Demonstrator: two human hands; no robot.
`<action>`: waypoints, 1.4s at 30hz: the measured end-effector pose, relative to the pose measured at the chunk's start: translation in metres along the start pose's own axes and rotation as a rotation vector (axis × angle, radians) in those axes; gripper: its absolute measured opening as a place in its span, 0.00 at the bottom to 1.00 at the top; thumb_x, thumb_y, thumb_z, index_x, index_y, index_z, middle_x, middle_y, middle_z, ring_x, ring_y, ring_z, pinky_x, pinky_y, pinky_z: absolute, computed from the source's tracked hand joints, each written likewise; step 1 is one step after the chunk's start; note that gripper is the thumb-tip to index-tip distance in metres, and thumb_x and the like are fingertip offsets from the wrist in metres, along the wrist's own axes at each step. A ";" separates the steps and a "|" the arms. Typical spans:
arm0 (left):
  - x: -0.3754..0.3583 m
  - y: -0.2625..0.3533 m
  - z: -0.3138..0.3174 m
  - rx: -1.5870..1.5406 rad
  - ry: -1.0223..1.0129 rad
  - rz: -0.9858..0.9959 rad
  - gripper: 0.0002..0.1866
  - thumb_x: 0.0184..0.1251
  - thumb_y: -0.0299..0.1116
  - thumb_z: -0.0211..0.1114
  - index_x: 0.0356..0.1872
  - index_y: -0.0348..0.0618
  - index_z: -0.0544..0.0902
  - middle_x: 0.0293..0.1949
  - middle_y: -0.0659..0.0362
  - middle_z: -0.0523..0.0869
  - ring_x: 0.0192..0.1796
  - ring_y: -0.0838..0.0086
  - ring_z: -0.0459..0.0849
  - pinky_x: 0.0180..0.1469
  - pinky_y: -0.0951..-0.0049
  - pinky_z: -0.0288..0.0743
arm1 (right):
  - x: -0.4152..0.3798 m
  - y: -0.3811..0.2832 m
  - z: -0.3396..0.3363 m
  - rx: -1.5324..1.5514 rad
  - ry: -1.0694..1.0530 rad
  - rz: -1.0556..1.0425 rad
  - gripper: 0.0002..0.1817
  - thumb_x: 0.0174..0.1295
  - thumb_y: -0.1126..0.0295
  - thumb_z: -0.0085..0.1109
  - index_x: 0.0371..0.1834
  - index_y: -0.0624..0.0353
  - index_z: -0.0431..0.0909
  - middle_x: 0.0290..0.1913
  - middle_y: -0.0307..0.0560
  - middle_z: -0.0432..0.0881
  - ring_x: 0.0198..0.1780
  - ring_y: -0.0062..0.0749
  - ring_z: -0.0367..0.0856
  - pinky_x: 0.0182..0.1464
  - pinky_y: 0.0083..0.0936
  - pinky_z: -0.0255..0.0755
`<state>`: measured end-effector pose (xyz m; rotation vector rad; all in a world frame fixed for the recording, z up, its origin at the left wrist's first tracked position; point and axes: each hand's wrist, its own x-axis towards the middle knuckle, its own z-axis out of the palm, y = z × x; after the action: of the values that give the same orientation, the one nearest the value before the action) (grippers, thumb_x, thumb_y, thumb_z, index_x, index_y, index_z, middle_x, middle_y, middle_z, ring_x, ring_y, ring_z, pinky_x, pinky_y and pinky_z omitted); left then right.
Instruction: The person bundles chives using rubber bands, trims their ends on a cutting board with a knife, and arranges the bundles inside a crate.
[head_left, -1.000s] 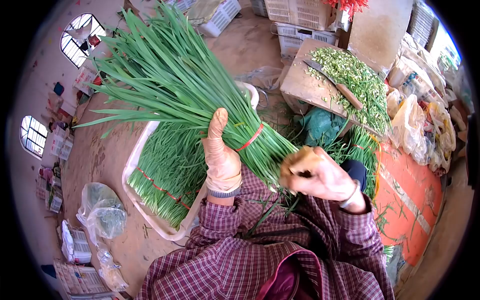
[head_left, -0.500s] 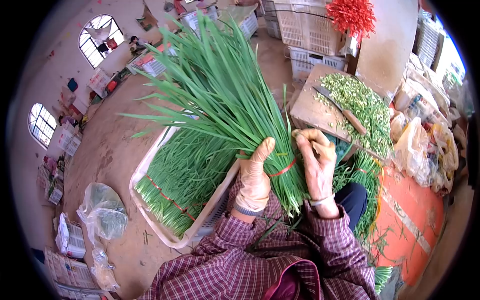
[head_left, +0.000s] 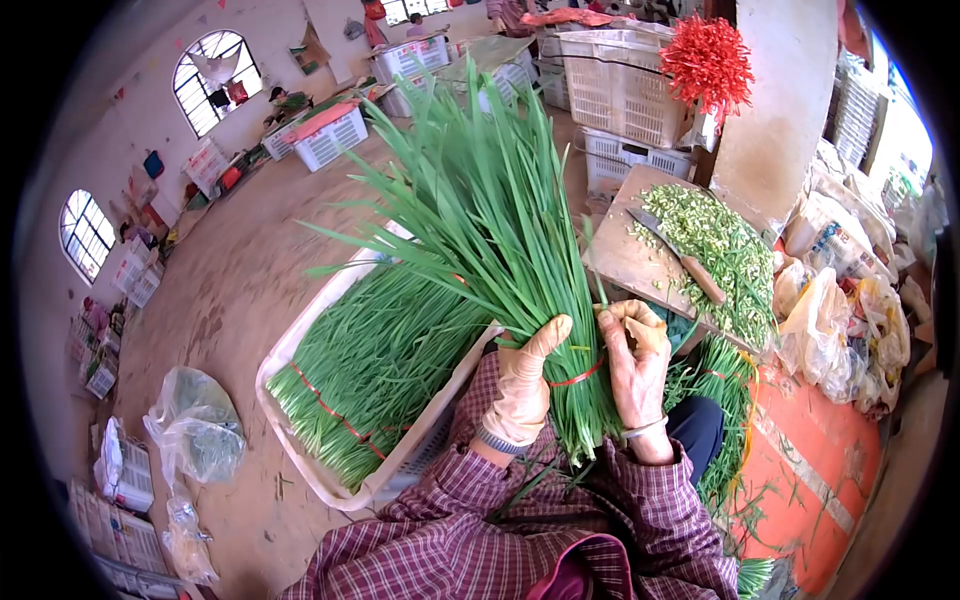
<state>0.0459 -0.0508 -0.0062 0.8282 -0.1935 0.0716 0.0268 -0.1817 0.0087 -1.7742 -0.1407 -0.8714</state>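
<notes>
A large bunch of garlic chives (head_left: pixel 500 210) rises in front of me, leaves fanned up and to the left, with a red tie (head_left: pixel 578 375) round its lower part. My left hand (head_left: pixel 525 388), in a pale glove, is wrapped round the bunch from the left, thumb across the front. At the bunch's right side, my right hand (head_left: pixel 638 365) pinches a single chive leaf (head_left: pixel 597 265) between thumb and fingers, some of them in worn finger covers. The cut stem ends hang below both hands, over my checked sleeves.
A white crate (head_left: pixel 292 460) of tied chives stands at my left. Right of me, a knife (head_left: pixel 690 260) lies among trimmings on a wooden board (head_left: pixel 610 250). Tied chives (head_left: pixel 722 400) lie below it. Plastic bags (head_left: pixel 820 330) and stacked crates (head_left: pixel 620 85) stand beyond.
The view has tilted up slightly, so everything sits lower. The bunch has swung a little more upright, and my right hand has closed in against its side with the leaf.
</notes>
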 end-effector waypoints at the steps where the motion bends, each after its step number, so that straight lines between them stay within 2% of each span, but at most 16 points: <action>1: 0.000 -0.001 0.000 -0.013 0.004 -0.018 0.16 0.64 0.26 0.75 0.52 0.39 0.85 0.46 0.63 0.88 0.46 0.80 0.86 0.55 0.77 0.81 | -0.002 -0.002 0.002 0.034 0.043 -0.022 0.08 0.68 0.76 0.62 0.32 0.71 0.82 0.32 0.50 0.82 0.32 0.34 0.79 0.35 0.29 0.70; 4: -0.002 -0.004 -0.004 -0.043 0.006 -0.047 0.18 0.63 0.29 0.77 0.53 0.39 0.85 0.48 0.63 0.88 0.47 0.80 0.86 0.56 0.75 0.82 | -0.009 0.001 -0.001 0.015 0.040 -0.032 0.10 0.71 0.76 0.60 0.32 0.71 0.80 0.34 0.48 0.81 0.33 0.32 0.78 0.36 0.27 0.70; 7: -0.003 0.003 0.004 -0.053 -0.018 -0.059 0.21 0.64 0.33 0.77 0.56 0.41 0.84 0.50 0.64 0.88 0.48 0.80 0.86 0.56 0.73 0.82 | -0.014 0.006 -0.007 0.221 0.048 0.194 0.11 0.75 0.72 0.57 0.34 0.68 0.78 0.40 0.42 0.77 0.34 0.24 0.76 0.38 0.23 0.70; 11: -0.001 0.002 -0.006 -0.109 -0.072 -0.182 0.25 0.66 0.38 0.77 0.61 0.41 0.81 0.55 0.64 0.86 0.51 0.78 0.85 0.57 0.71 0.82 | -0.009 0.004 -0.025 0.752 0.104 0.489 0.13 0.76 0.61 0.57 0.42 0.61 0.78 0.34 0.39 0.82 0.32 0.21 0.78 0.37 0.22 0.74; 13: -0.004 0.009 -0.008 -0.108 -0.105 -0.233 0.27 0.67 0.41 0.76 0.63 0.42 0.80 0.55 0.64 0.86 0.52 0.77 0.86 0.59 0.71 0.81 | -0.003 -0.006 -0.041 0.651 0.157 0.408 0.13 0.76 0.62 0.57 0.40 0.61 0.81 0.34 0.39 0.82 0.33 0.21 0.79 0.36 0.21 0.74; 14: -0.004 0.004 -0.015 -0.073 -0.082 -0.215 0.26 0.68 0.42 0.75 0.63 0.42 0.80 0.55 0.64 0.86 0.52 0.77 0.86 0.59 0.71 0.81 | 0.006 -0.001 -0.060 0.311 -0.079 0.286 0.16 0.76 0.62 0.57 0.37 0.64 0.85 0.35 0.39 0.82 0.33 0.20 0.79 0.36 0.22 0.75; 15: -0.005 0.003 -0.018 -0.037 -0.059 -0.199 0.26 0.69 0.42 0.75 0.63 0.43 0.80 0.56 0.63 0.86 0.52 0.77 0.86 0.60 0.72 0.81 | 0.014 -0.009 -0.068 0.145 -0.221 0.237 0.16 0.74 0.65 0.58 0.35 0.66 0.87 0.41 0.45 0.85 0.36 0.30 0.83 0.40 0.29 0.78; 17: -0.013 0.008 -0.015 -0.028 -0.071 -0.231 0.25 0.70 0.42 0.74 0.62 0.43 0.81 0.55 0.64 0.86 0.53 0.78 0.86 0.60 0.72 0.81 | 0.018 0.003 -0.075 -0.528 -0.231 -0.211 0.12 0.70 0.67 0.62 0.36 0.66 0.87 0.48 0.50 0.87 0.42 0.43 0.86 0.45 0.37 0.79; 18: -0.015 0.010 -0.012 -0.023 -0.086 -0.246 0.23 0.71 0.42 0.73 0.61 0.43 0.81 0.55 0.64 0.86 0.53 0.78 0.85 0.60 0.73 0.80 | 0.024 -0.004 -0.076 -0.568 -0.169 -0.308 0.09 0.66 0.69 0.64 0.36 0.65 0.88 0.51 0.53 0.87 0.47 0.50 0.86 0.50 0.40 0.78; 21: -0.026 0.002 -0.020 0.099 -0.104 -0.240 0.23 0.71 0.41 0.73 0.62 0.43 0.81 0.56 0.64 0.85 0.54 0.79 0.84 0.60 0.73 0.79 | 0.042 -0.050 -0.066 -0.466 -0.169 -0.498 0.03 0.59 0.74 0.63 0.33 0.62 0.84 0.48 0.47 0.89 0.43 0.45 0.86 0.49 0.38 0.78; 23: -0.034 0.013 -0.006 0.089 -0.178 -0.328 0.25 0.71 0.41 0.73 0.65 0.44 0.79 0.57 0.65 0.85 0.55 0.80 0.83 0.60 0.73 0.78 | 0.041 -0.063 -0.042 -0.156 -0.185 -0.397 0.05 0.54 0.76 0.63 0.34 0.58 0.81 0.45 0.43 0.89 0.41 0.42 0.85 0.45 0.38 0.79; 25: -0.044 0.015 0.001 0.105 -0.185 -0.366 0.26 0.72 0.42 0.73 0.66 0.45 0.78 0.57 0.66 0.84 0.55 0.81 0.82 0.59 0.73 0.77 | 0.046 -0.067 -0.027 -0.238 -0.226 -0.568 0.08 0.53 0.74 0.65 0.36 0.55 0.79 0.38 0.41 0.87 0.38 0.43 0.84 0.40 0.37 0.78; 27: -0.050 0.011 -0.005 0.126 -0.204 -0.372 0.26 0.72 0.42 0.72 0.66 0.45 0.78 0.57 0.66 0.84 0.55 0.81 0.81 0.58 0.74 0.77 | 0.046 -0.052 -0.021 -0.314 -0.225 -0.459 0.08 0.54 0.73 0.66 0.36 0.54 0.78 0.36 0.42 0.86 0.38 0.45 0.83 0.38 0.37 0.78; 30: -0.058 0.008 -0.012 0.168 -0.160 -0.432 0.23 0.74 0.42 0.70 0.65 0.45 0.79 0.56 0.67 0.83 0.55 0.81 0.81 0.59 0.75 0.77 | 0.042 -0.040 -0.032 -0.489 -0.213 -0.497 0.07 0.56 0.71 0.67 0.36 0.53 0.78 0.35 0.42 0.85 0.37 0.45 0.83 0.37 0.37 0.77; 33: -0.066 0.006 -0.010 0.177 -0.078 -0.453 0.22 0.75 0.42 0.69 0.64 0.45 0.79 0.57 0.66 0.83 0.56 0.81 0.81 0.61 0.75 0.77 | 0.034 -0.038 -0.039 -0.577 -0.180 -0.461 0.07 0.57 0.71 0.66 0.37 0.53 0.79 0.35 0.42 0.85 0.37 0.44 0.83 0.37 0.37 0.77; 42: -0.070 -0.003 -0.014 0.215 -0.174 -0.466 0.23 0.77 0.44 0.66 0.66 0.43 0.78 0.59 0.62 0.83 0.56 0.79 0.82 0.61 0.75 0.78 | 0.029 -0.026 -0.049 -0.594 -0.230 -0.409 0.05 0.58 0.68 0.67 0.36 0.54 0.86 0.46 0.37 0.86 0.44 0.40 0.85 0.43 0.33 0.79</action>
<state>-0.0201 -0.0414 -0.0313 1.0764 -0.1541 -0.4247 0.0107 -0.2232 0.0532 -2.4561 -0.4436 -1.0681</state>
